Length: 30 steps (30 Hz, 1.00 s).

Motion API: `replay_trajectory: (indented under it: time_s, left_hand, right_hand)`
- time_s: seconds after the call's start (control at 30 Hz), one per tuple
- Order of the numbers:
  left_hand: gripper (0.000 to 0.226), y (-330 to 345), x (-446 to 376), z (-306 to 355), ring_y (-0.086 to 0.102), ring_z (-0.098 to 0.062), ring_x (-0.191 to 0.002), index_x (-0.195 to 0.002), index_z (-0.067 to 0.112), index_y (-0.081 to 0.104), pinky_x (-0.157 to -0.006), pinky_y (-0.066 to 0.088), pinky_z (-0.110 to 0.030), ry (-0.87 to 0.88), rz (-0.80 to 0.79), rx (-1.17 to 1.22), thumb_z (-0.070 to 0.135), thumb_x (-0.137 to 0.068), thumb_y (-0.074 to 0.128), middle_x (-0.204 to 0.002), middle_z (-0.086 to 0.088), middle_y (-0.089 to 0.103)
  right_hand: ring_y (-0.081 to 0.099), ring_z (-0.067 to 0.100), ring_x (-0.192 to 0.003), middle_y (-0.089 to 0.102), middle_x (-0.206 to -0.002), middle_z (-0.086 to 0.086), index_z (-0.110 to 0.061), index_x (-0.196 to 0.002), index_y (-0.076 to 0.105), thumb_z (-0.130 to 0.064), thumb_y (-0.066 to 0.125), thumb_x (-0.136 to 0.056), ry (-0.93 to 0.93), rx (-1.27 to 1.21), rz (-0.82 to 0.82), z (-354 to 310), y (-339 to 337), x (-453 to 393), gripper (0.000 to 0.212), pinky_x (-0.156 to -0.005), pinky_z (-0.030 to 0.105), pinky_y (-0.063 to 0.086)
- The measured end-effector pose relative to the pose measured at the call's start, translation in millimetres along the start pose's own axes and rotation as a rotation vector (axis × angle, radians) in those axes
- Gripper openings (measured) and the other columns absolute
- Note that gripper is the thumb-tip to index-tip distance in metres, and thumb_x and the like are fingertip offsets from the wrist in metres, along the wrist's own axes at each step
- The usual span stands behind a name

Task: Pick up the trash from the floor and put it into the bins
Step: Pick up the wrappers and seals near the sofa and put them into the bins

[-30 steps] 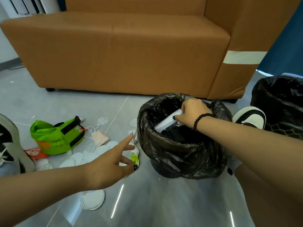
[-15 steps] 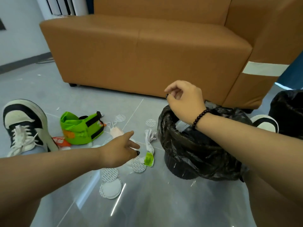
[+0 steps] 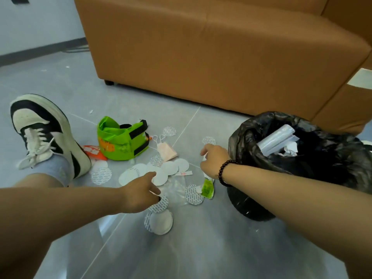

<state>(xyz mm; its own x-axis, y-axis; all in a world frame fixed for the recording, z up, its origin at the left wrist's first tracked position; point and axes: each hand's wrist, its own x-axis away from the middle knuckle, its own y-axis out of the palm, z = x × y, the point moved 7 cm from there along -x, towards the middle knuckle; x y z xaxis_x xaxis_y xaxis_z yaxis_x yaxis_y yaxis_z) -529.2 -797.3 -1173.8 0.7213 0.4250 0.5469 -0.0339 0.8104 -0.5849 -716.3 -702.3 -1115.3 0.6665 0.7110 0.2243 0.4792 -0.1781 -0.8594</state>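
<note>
Grey floor (image 3: 201, 248) lies bare toward me; the sofa (image 3: 201, 57) walls the far side; my left hand (image 3: 138, 194) reaches with loose fingers over white discs (image 3: 161, 172); my right hand (image 3: 213, 160) pinches a white scrap beside the black-lined bin (image 3: 251, 141).

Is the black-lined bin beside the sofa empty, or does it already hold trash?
Not empty. The black plastic-lined bin holds a clear plastic sleeve and crumpled white paper near its rim; how full it is below cannot be told.

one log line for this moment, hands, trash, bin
left hand: open, reaching over white discs | right hand: on white scrap by green wrapper, grip unclear | bin: holds clear tube
</note>
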Motion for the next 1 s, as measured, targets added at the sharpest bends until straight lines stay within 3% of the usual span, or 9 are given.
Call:
replay_trajectory:
  time_s: [0.1,0.27,0.5,0.57,0.7,0.77,0.87,0.93,1.0]
  left_hand:
    - [0.082,4.2,-4.4,-6.0,0.056,-0.020,-0.117,-0.151,0.014,0.008,-0.099,0.047,-0.034,0.008,-0.027,0.001,0.014,-0.088,0.061,-0.131,-0.001,0.057]
    - [0.080,6.2,-11.1,-9.2,0.055,-0.018,-0.118,-0.151,0.014,0.010,-0.100,0.046,-0.032,0.045,-0.064,-0.021,0.017,-0.088,0.060,-0.133,0.002,0.056]
    - [0.079,6.0,-6.8,-2.2,0.053,-0.018,-0.119,-0.150,0.013,0.011,-0.099,0.046,-0.031,0.076,-0.087,-0.023,0.020,-0.089,0.061,-0.135,0.002,0.055]
    - [0.078,6.0,-1.8,3.0,0.056,-0.016,-0.112,-0.150,0.012,0.011,-0.091,0.048,-0.026,0.080,-0.082,0.014,0.017,-0.089,0.059,-0.131,-0.002,0.059]
    - [0.071,0.0,9.6,16.3,0.056,-0.010,-0.084,-0.148,0.010,0.016,-0.055,0.043,-0.004,0.088,-0.053,0.126,0.010,-0.091,0.057,-0.121,-0.009,0.063]
    - [0.059,-2.7,18.9,27.1,0.054,-0.014,-0.083,-0.143,0.011,0.026,-0.061,0.045,-0.012,0.082,-0.043,0.222,0.009,-0.092,0.055,-0.115,-0.008,0.062]
    - [0.037,-8.4,40.3,54.0,0.056,-0.022,-0.089,-0.129,0.011,0.043,-0.070,0.048,-0.025,0.096,-0.014,0.336,0.006,-0.093,0.051,-0.109,-0.012,0.060]
    - [0.029,-10.8,57.1,74.5,0.060,-0.020,-0.093,-0.124,0.010,0.047,-0.067,0.050,-0.023,0.122,-0.013,0.403,0.008,-0.095,0.050,-0.111,-0.009,0.064]
    - [0.023,-13.9,73.7,92.8,0.063,-0.015,-0.093,-0.118,0.011,0.052,-0.068,0.052,-0.025,0.155,0.015,0.448,0.016,-0.095,0.050,-0.104,-0.001,0.066]
  right_hand:
    - [0.051,0.025,-0.119,0.049,-0.134,0.012,-0.016,-0.118,0.062,-0.012,0.058,-0.082,0.107,0.092,-0.093,40.2,27.9,-6.8,0.036,-0.101,0.024,0.040]
    - [0.049,0.026,-0.124,0.045,-0.140,0.010,-0.023,-0.123,0.061,-0.026,0.066,-0.080,0.207,0.059,-0.148,58.8,56.0,-17.0,0.043,-0.106,0.032,0.040]
    - [0.049,0.027,-0.123,0.050,-0.136,0.014,-0.002,-0.129,0.051,-0.021,0.058,-0.089,0.204,0.084,-0.132,41.2,65.9,-18.0,0.045,-0.094,0.025,0.040]
    - [0.051,0.027,-0.121,0.054,-0.132,0.015,0.000,-0.125,0.055,-0.018,0.057,-0.088,0.177,0.083,-0.075,32.5,57.1,-11.2,0.041,-0.094,0.026,0.040]
    - [0.054,0.025,-0.118,0.059,-0.129,0.013,-0.002,-0.123,0.061,-0.018,0.056,-0.090,0.083,0.031,-0.033,16.4,34.3,12.7,0.037,-0.098,0.025,0.040]
    - [0.056,0.020,-0.115,0.060,-0.128,0.006,-0.009,-0.122,0.063,-0.017,0.057,-0.090,0.022,0.004,-0.025,7.3,17.4,32.6,0.034,-0.097,0.021,0.040]
    - [0.060,0.010,-0.087,0.065,-0.093,-0.003,-0.015,-0.114,0.068,-0.016,0.060,-0.088,-0.071,-0.031,-0.010,-7.8,-14.4,68.6,0.027,-0.089,0.017,0.046]
    - [0.056,0.000,-0.064,0.059,-0.069,-0.015,-0.017,-0.109,0.070,-0.013,0.061,-0.087,-0.132,-0.057,0.010,-16.4,-38.7,94.2,0.024,-0.065,0.005,0.044]
    - [0.054,-0.005,-0.052,0.056,-0.054,-0.019,-0.022,-0.101,0.070,-0.007,0.060,-0.086,-0.186,-0.083,0.040,-22.8,-64.2,121.5,0.024,-0.052,0.004,0.040]
